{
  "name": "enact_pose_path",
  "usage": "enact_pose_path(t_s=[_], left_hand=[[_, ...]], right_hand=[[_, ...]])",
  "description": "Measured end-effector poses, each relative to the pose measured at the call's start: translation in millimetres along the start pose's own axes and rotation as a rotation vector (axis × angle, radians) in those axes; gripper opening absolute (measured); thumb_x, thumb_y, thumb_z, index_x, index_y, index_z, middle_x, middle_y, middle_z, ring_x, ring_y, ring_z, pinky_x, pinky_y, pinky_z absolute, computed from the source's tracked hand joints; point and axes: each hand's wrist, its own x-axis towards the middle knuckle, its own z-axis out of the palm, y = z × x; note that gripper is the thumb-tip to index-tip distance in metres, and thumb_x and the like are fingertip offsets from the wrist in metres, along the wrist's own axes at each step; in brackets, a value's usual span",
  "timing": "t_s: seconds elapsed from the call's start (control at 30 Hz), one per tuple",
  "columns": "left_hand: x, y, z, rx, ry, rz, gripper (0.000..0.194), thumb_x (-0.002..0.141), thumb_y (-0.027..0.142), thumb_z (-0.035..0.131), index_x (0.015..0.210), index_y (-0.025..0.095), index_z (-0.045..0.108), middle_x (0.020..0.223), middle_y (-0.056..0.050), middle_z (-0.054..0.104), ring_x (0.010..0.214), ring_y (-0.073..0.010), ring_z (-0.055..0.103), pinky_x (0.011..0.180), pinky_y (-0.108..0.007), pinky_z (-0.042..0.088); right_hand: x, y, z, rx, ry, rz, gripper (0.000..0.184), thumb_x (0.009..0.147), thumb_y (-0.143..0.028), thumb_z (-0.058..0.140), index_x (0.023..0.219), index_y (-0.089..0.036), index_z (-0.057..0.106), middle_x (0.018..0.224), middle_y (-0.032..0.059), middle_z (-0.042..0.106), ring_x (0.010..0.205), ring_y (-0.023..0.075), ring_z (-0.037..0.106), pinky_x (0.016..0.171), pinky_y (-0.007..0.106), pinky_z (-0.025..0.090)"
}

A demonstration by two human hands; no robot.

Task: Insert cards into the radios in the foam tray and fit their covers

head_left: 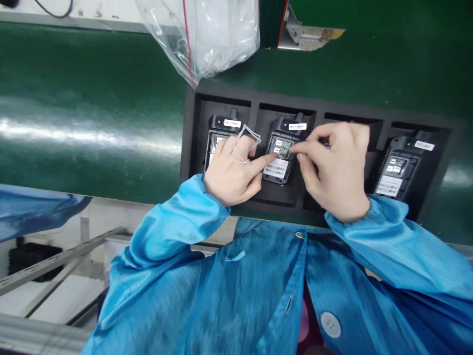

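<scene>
A two-way-radio-like black handset [278, 170] lies in a compartment of the black foam tray [254, 111], its back recess exposed with a small metal slot and green board. My left hand [236, 170] points its index finger onto the left side of that recess. A thin white looped strip [252, 130] is caught among its curled fingers. From the right, my right hand [338, 167] brings its index fingertip against the recess's right edge, by the metal piece. Its thumb sits slightly apart, and no held object shows there. Each hand partly covers a neighbouring compartment.
Another handset [221, 123] lies partly under my left hand, and one more handset [397, 167] is at the tray's right. Beyond the tray hangs a clear plastic bag [225, 44] with a red seal line. A metal bracket [310, 37] juts over the green tabletop [92, 98].
</scene>
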Motion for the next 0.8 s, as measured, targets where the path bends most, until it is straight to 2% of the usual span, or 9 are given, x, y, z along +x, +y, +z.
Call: enact_pose_path(t_s=[0.17,0.33,0.5,0.67,0.8], left_hand=[[-1.2,0.5,0.0,0.017,-0.027,0.002,0.047,0.089,0.032,0.051,0.135,0.028,0.061,0.109,-0.011,0.054,0.099,-0.0298,0.053,0.085,-0.047,0.039],[3.7,3.9,-3.6,0.088,-0.019,0.024,0.044,0.091,0.038,0.050,0.132,0.026,0.061,0.107,-0.011,0.055,0.096,-0.0292,0.053,0.082,-0.044,0.037],[18.2,6.4,-5.4,0.148,-0.005,0.014,0.053,0.091,0.042,0.051,0.139,0.021,0.056,0.111,-0.015,0.056,0.097,-0.0317,0.051,0.081,-0.044,0.035],[24.1,4.9,-0.8,0.169,-0.022,0.011,0.052,0.092,0.044,0.051,0.139,0.020,0.055,0.117,-0.016,0.056,0.101,-0.0320,0.052,0.084,-0.044,0.035],[25.0,6.4,1.3,0.188,-0.031,-0.008,0.047,0.094,0.038,0.047,0.137,0.022,0.056,0.118,-0.015,0.056,0.104,-0.0326,0.052,0.086,-0.045,0.035]], right_hand=[[-19.4,0.2,-0.3,-0.134,-0.095,-0.109,0.032,0.093,-0.025,0.054,0.122,-0.032,0.066,0.137,0.0075,0.055,0.124,0.0357,0.045,0.098,0.054,0.037],[-23.1,2.7,-5.0,-0.125,-0.140,-0.161,0.040,0.094,-0.021,0.055,0.132,-0.032,0.058,0.150,0.0066,0.048,0.133,0.0362,0.043,0.105,0.057,0.033],[-18.1,3.2,-8.6,-0.021,-0.118,-0.098,0.039,0.093,-0.022,0.054,0.131,-0.027,0.060,0.150,0.0095,0.047,0.137,0.0392,0.039,0.108,0.059,0.032],[-11.5,1.3,-2.9,-0.072,-0.113,-0.043,0.042,0.093,-0.019,0.050,0.133,-0.025,0.059,0.151,0.0107,0.045,0.139,0.0401,0.038,0.107,0.060,0.035],[-8.8,1.5,-3.4,-0.164,-0.140,-0.086,0.044,0.093,-0.017,0.049,0.136,-0.023,0.057,0.150,0.0129,0.045,0.140,0.0378,0.038,0.109,0.057,0.035]])
